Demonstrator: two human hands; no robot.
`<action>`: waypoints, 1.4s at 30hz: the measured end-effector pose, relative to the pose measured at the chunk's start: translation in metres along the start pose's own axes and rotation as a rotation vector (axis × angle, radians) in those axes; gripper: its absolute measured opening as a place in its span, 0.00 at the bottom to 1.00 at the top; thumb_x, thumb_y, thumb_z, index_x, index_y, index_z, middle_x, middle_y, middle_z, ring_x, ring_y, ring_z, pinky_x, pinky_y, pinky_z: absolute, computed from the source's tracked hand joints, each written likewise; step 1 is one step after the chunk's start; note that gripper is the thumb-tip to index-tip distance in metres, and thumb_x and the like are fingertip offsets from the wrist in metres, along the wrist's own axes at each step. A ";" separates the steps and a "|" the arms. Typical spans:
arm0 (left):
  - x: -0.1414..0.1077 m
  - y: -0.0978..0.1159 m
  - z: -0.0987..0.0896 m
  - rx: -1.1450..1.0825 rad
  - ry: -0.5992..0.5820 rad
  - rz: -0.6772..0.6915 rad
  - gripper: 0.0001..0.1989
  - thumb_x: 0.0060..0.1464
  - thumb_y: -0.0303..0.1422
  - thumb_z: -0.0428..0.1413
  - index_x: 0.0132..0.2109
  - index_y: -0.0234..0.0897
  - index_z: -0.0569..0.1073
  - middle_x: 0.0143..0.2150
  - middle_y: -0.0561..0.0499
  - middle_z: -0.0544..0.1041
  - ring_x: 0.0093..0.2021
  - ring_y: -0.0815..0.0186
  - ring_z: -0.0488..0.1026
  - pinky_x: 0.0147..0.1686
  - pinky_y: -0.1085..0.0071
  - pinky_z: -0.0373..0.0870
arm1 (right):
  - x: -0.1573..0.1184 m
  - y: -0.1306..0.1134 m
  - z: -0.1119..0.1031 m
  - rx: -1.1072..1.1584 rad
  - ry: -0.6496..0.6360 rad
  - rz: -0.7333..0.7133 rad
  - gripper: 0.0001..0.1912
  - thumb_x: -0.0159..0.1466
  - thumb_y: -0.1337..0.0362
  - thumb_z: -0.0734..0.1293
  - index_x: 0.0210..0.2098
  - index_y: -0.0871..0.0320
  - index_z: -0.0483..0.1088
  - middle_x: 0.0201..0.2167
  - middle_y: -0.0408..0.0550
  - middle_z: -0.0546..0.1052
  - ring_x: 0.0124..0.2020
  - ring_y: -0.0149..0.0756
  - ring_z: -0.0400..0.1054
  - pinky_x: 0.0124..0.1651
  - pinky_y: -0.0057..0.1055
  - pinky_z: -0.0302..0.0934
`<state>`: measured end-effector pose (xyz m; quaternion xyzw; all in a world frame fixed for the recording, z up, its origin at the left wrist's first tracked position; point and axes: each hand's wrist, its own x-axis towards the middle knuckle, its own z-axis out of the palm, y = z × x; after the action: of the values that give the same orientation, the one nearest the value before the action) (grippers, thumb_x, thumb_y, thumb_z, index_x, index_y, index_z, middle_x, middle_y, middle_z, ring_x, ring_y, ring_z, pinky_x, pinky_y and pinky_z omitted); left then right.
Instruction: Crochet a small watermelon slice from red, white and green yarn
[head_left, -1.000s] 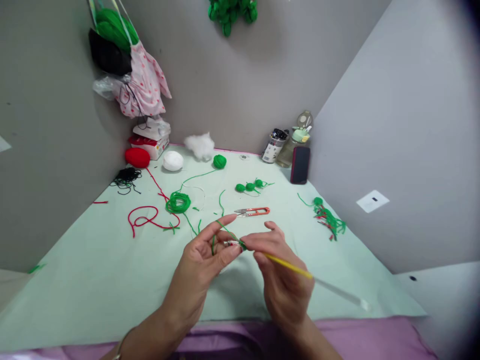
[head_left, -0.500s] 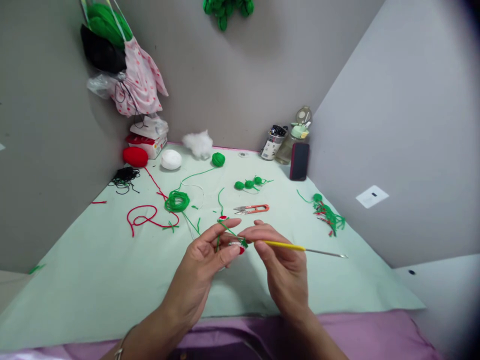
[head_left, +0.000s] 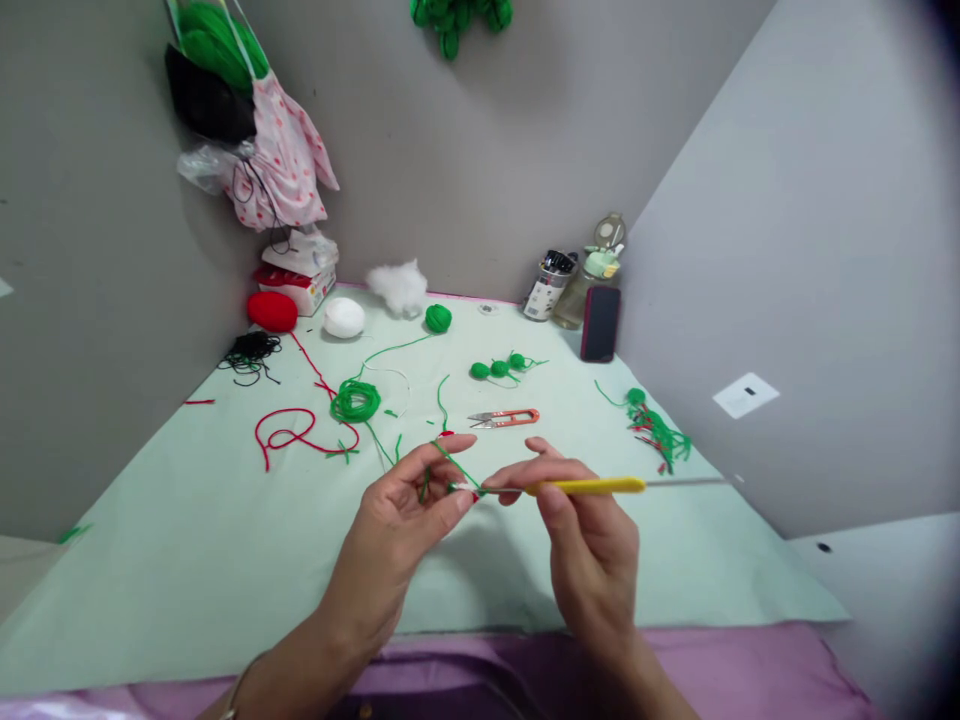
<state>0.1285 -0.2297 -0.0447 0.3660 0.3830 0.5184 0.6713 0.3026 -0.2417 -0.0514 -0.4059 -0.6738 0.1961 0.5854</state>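
Observation:
My left hand [head_left: 409, 515] pinches a small crochet piece [head_left: 466, 489] in red, white and green, mostly hidden by the fingers. Green yarn [head_left: 456, 462] runs from the raised left index finger down to the piece. In my right hand [head_left: 592, 530] is a crochet hook with a yellow handle [head_left: 592, 486], held like a pen. Its thin metal tip meets the yarn at the piece's right edge, while the other metal end points right. Just beyond the hands lie orange-handled thread snips [head_left: 506, 418].
Behind are a green yarn coil [head_left: 355, 401], red yarn ball [head_left: 272, 312], white ball [head_left: 344, 318], stuffing [head_left: 399, 288] and green ball [head_left: 438, 319]. Small green balls [head_left: 499, 369] lie mid-table. A phone [head_left: 601, 324] leans at the back right, near green-red yarn scraps [head_left: 660, 435].
My right hand and the hook have moved to the right, with the hook now more level. The crochet piece has turned and shows less between my left fingers.

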 end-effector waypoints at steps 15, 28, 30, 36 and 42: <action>0.004 0.005 0.000 -0.304 -0.044 -0.236 0.24 0.52 0.32 0.74 0.56 0.38 0.84 0.21 0.64 0.64 0.21 0.77 0.48 0.49 0.68 0.73 | 0.000 0.006 0.006 -0.091 0.090 -0.119 0.12 0.76 0.68 0.63 0.46 0.50 0.79 0.36 0.42 0.85 0.36 0.37 0.80 0.66 0.50 0.65; 0.007 -0.001 0.002 -0.282 -0.101 -0.225 0.24 0.49 0.35 0.76 0.53 0.40 0.86 0.27 0.59 0.72 0.24 0.77 0.54 0.43 0.72 0.70 | -0.002 0.005 0.007 -0.450 0.025 -0.407 0.15 0.74 0.73 0.65 0.50 0.47 0.79 0.43 0.42 0.87 0.40 0.35 0.80 0.71 0.47 0.53; 0.007 0.001 0.000 -0.340 -0.107 -0.272 0.21 0.50 0.33 0.76 0.52 0.38 0.87 0.25 0.61 0.68 0.22 0.78 0.51 0.51 0.67 0.72 | 0.000 0.005 0.005 -0.265 0.083 -0.264 0.12 0.75 0.71 0.65 0.48 0.49 0.79 0.39 0.41 0.86 0.37 0.35 0.79 0.70 0.48 0.56; 0.002 0.000 0.002 -0.144 -0.033 -0.064 0.20 0.52 0.32 0.74 0.53 0.48 0.87 0.35 0.55 0.77 0.33 0.72 0.66 0.37 0.76 0.67 | 0.003 0.005 0.008 0.080 0.061 0.048 0.10 0.75 0.58 0.68 0.40 0.50 0.82 0.33 0.44 0.85 0.37 0.39 0.80 0.64 0.50 0.69; 0.001 -0.002 0.003 -0.064 -0.053 -0.028 0.16 0.56 0.35 0.71 0.52 0.48 0.87 0.33 0.54 0.75 0.31 0.70 0.63 0.34 0.74 0.65 | 0.001 0.011 0.004 0.169 0.050 0.127 0.10 0.75 0.59 0.68 0.43 0.49 0.82 0.34 0.41 0.85 0.34 0.36 0.79 0.68 0.48 0.66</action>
<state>0.1321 -0.2293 -0.0452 0.3528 0.3533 0.5110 0.6997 0.3020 -0.2332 -0.0599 -0.4017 -0.6132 0.2788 0.6205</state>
